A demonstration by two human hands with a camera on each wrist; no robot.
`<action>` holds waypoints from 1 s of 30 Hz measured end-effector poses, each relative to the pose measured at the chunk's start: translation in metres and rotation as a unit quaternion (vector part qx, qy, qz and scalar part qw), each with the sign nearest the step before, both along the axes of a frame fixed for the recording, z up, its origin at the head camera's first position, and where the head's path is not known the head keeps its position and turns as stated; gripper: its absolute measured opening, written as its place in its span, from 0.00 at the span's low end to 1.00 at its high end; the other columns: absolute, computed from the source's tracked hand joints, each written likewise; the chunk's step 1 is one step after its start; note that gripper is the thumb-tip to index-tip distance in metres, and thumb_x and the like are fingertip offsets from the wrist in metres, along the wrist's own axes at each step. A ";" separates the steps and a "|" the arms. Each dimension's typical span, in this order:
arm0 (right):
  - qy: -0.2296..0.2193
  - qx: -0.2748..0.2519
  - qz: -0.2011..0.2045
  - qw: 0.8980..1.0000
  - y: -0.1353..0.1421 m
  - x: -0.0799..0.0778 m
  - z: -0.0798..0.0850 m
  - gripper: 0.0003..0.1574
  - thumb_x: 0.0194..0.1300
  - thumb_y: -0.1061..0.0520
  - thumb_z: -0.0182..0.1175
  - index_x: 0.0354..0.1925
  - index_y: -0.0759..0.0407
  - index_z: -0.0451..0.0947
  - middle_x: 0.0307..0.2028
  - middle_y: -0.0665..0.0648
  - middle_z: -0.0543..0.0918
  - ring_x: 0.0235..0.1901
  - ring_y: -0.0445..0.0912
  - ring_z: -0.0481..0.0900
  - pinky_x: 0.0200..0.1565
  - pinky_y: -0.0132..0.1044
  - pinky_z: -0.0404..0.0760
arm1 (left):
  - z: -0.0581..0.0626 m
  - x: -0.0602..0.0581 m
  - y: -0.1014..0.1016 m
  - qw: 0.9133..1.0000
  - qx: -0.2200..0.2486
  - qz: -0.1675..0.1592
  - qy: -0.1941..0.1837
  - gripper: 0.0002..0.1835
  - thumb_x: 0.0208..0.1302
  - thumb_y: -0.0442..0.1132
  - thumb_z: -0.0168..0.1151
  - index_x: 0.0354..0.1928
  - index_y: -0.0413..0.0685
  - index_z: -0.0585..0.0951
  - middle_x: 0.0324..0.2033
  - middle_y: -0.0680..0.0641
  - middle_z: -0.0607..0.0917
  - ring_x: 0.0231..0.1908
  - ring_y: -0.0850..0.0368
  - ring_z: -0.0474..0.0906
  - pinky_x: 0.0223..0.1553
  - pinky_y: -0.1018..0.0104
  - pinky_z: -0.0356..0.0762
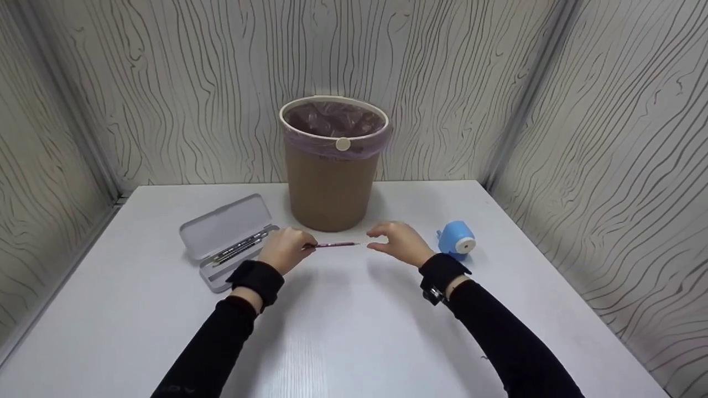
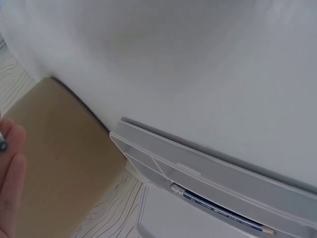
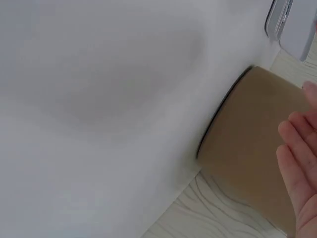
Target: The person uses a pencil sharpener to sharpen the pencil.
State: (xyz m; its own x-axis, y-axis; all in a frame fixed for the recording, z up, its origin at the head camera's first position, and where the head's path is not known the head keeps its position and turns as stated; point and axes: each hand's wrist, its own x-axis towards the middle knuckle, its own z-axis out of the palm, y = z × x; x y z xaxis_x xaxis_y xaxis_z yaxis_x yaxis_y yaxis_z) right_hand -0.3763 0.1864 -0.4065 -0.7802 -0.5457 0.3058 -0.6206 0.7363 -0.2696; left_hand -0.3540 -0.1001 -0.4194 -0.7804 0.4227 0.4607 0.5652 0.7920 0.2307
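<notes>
My left hand (image 1: 286, 249) pinches a slim dark-red pencil (image 1: 336, 244), held level above the table with its thin end pointing right. In the left wrist view only some fingers (image 2: 15, 168) and a small piece of the pencil's end show at the left edge. Just off the pencil's right end is my right hand (image 1: 402, 243), thumb and fingers apart with a gap between them. Beside my left hand lies an opened grey pencil case (image 1: 224, 226) with several pencils (image 1: 238, 249) in its tray. The left hand covers part of the case.
A brown bin (image 1: 332, 188) with a purple liner bag stands behind the hands, against the back wall. To the right sits a blue pencil sharpener (image 1: 454, 235) with a white round front. Patterned panels (image 1: 193, 110) enclose the white table (image 1: 343, 331) at the back and sides.
</notes>
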 end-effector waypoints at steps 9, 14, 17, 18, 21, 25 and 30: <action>-0.002 0.109 -0.084 0.990 0.067 -0.014 0.025 0.24 0.64 0.58 0.70 0.56 0.70 0.82 0.54 0.69 0.86 0.57 0.63 0.84 0.60 0.54 0.82 | -0.002 -0.001 -0.008 1.000 -0.008 -0.001 0.007 0.02 0.59 0.34 0.74 0.34 0.47 0.92 0.31 0.49 0.93 0.33 0.52 0.90 0.38 0.56 0.86; -0.051 0.177 -0.132 0.974 0.099 -0.018 0.033 0.34 0.63 0.57 0.71 0.64 0.71 0.75 0.62 0.73 0.80 0.63 0.66 0.78 0.65 0.57 0.77 | -0.004 -0.001 -0.012 1.000 -0.008 -0.006 0.011 0.03 0.57 0.33 0.75 0.33 0.47 0.92 0.30 0.49 0.93 0.32 0.52 0.90 0.36 0.57 0.86; -0.063 0.203 -0.150 0.966 0.115 -0.019 0.030 0.38 0.61 0.57 0.73 0.66 0.70 0.73 0.65 0.74 0.76 0.66 0.68 0.74 0.67 0.59 0.75 | -0.005 -0.002 -0.015 1.000 -0.011 -0.011 0.017 0.03 0.56 0.32 0.75 0.32 0.47 0.92 0.29 0.49 0.93 0.30 0.53 0.90 0.36 0.58 0.86; -0.063 0.210 -0.155 0.963 0.119 -0.018 0.029 0.39 0.61 0.57 0.73 0.66 0.70 0.73 0.66 0.74 0.76 0.66 0.68 0.74 0.67 0.60 0.75 | -0.006 -0.002 -0.016 1.000 -0.012 -0.013 0.018 0.03 0.56 0.32 0.75 0.32 0.47 0.92 0.29 0.49 0.93 0.30 0.53 0.90 0.36 0.58 0.86; -0.068 0.220 -0.170 0.958 0.131 -0.018 0.022 0.40 0.59 0.58 0.74 0.66 0.69 0.73 0.66 0.74 0.75 0.66 0.70 0.74 0.65 0.61 0.76 | -0.006 -0.001 -0.018 1.000 -0.012 -0.017 0.015 0.03 0.56 0.31 0.75 0.32 0.46 0.92 0.29 0.48 0.93 0.30 0.53 0.89 0.36 0.58 0.86; -0.094 0.213 -0.191 0.954 0.141 -0.018 0.017 0.41 0.58 0.59 0.74 0.68 0.67 0.72 0.67 0.74 0.74 0.66 0.71 0.74 0.64 0.64 0.77 | -0.006 -0.001 -0.018 1.000 -0.006 -0.016 -0.002 0.03 0.57 0.30 0.75 0.33 0.45 0.92 0.30 0.48 0.93 0.32 0.52 0.90 0.37 0.57 0.86; -0.128 0.199 -0.189 0.953 0.144 -0.022 0.021 0.43 0.58 0.62 0.73 0.69 0.69 0.70 0.68 0.75 0.72 0.66 0.72 0.72 0.66 0.64 0.74 | -0.008 -0.001 -0.018 1.000 -0.002 -0.006 -0.011 0.03 0.57 0.32 0.75 0.33 0.46 0.92 0.30 0.48 0.93 0.32 0.52 0.90 0.38 0.57 0.86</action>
